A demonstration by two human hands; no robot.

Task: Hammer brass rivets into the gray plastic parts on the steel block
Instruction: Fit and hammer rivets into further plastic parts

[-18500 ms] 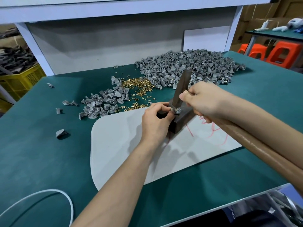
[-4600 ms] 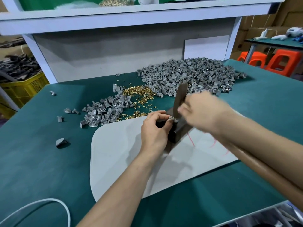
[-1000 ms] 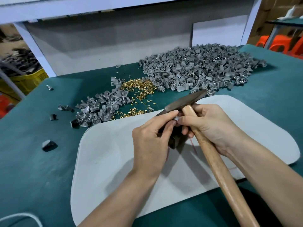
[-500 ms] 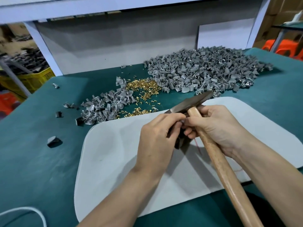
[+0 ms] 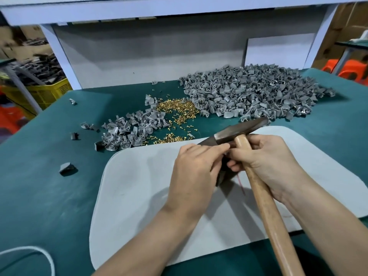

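Behind hammer (image 5: 241, 130), brass rivets (image 5: 177, 108), gray parts (image 5: 249, 94), steel block (image 5: 220, 177) mostly hidden

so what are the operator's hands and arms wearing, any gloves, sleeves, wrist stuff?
Nothing worn that shows. The left hand and right hand are bare: no gloves, rings or tape. The left forearm and right forearm are bare down to the frame edge: no sleeves, watch, wristband, cables or markings in view.
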